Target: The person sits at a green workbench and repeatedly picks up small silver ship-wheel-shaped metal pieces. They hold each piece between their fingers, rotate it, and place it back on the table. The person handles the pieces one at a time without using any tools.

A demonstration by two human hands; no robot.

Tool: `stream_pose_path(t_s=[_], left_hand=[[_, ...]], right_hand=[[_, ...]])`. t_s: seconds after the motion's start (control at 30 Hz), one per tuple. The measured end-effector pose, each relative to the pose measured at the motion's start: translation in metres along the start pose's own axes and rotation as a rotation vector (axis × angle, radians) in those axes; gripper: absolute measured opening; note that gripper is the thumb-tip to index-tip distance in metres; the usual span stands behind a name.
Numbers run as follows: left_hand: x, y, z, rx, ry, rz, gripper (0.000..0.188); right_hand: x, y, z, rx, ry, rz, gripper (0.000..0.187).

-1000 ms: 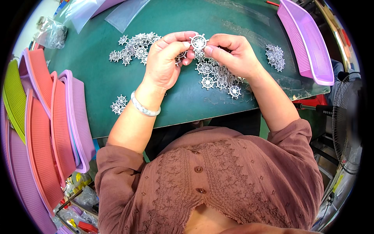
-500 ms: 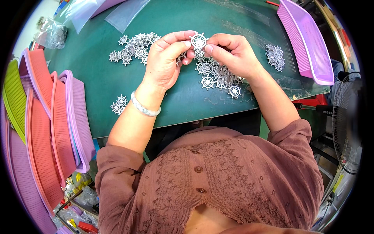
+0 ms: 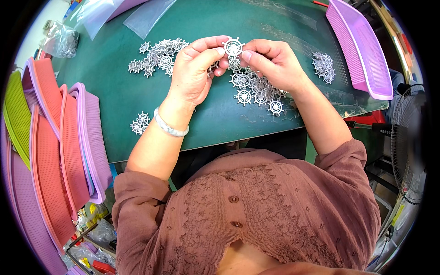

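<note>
Between my two hands, a silver ship's-wheel charm (image 3: 233,46) is held up over the table, face toward me. My left hand (image 3: 196,68), with a pale bangle (image 3: 170,124) at the wrist, pinches its left edge. On the opposite edge, the thumb and forefinger of my right hand (image 3: 276,64) close on it. Below the hands lies a pile of matching charms (image 3: 259,87), partly covered by my right hand. Another heap of charms (image 3: 160,55) spreads out left of my left hand. Smaller clusters rest near my left forearm (image 3: 140,123) and at the right (image 3: 323,68).
A purple basket (image 3: 360,50) stands at the table's right edge, above a black fan (image 3: 405,146). Stacked pink, purple and green baskets (image 3: 50,137) crowd the left side. Clear plastic bags (image 3: 149,16) lie along the far left of the green table (image 3: 114,91).
The held charm has turned very slightly between my fingers. Both hands otherwise stay in place, and the piles look the same.
</note>
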State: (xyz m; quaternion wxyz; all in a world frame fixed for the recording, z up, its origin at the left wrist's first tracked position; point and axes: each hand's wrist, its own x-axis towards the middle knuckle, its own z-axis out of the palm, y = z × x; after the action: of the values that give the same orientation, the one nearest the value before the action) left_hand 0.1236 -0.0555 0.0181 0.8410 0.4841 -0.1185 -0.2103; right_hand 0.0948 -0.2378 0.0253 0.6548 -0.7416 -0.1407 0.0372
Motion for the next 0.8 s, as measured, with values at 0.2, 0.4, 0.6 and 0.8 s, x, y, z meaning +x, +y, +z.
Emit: stream_pose_path(t_s=[0.2, 0.4, 0.6, 0.8], left_hand=[[0.0006, -0.0010, -0.0008, -0.006, -0.001, 0.012, 0.021], [0.0009, -0.0008, 0.0027, -0.026, 0.034, 0.014, 0.018], [0.0014, -0.0058, -0.0009, 0.077, 0.027, 0.080, 0.016], [0.0022, -0.0052, 0.0056, 0.085, 0.115, 0.076, 0.018]], right_hand=[[0.0004, -0.0001, 0.0006, -0.006, 0.008, -0.007, 0.017], [0.0007, 0.0034, -0.0018, -0.047, 0.011, 0.003, 0.015], [0.0025, 0.0049, -0.0005, -0.296, 0.140, -0.227, 0.009], [0.0052, 0.0026, -0.0003, -0.544, 0.258, -0.485, 0.008]])
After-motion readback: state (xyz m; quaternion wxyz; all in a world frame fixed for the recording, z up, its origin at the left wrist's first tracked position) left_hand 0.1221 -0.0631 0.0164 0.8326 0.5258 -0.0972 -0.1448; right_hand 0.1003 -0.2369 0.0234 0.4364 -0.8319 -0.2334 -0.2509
